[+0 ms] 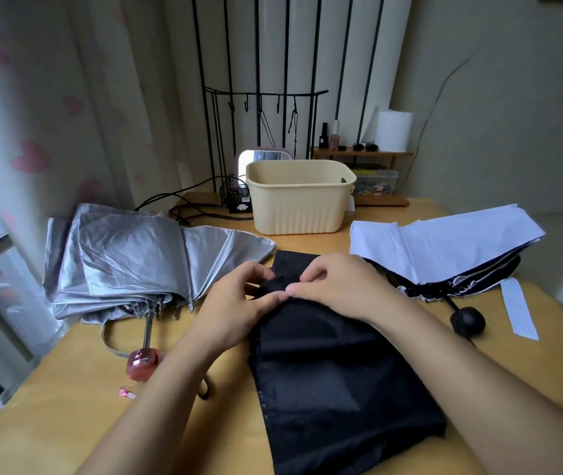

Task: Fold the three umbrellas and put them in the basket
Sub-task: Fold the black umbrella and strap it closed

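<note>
Hands: left hand and right hand together, thumbs touching, each pinching the black umbrella.
Position: black umbrella on table, 6 o'clock from basket.
Others: silver umbrella 10 o'clock; white umbrella 2 o'clock.

No words or numbers can be read; a small black box, beyond the fingers, bears an illegible white mark.

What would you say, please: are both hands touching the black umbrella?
Touching. The head view shows the left hand and the right hand pinching the fabric of the black umbrella near its far end, with no gap.
</note>
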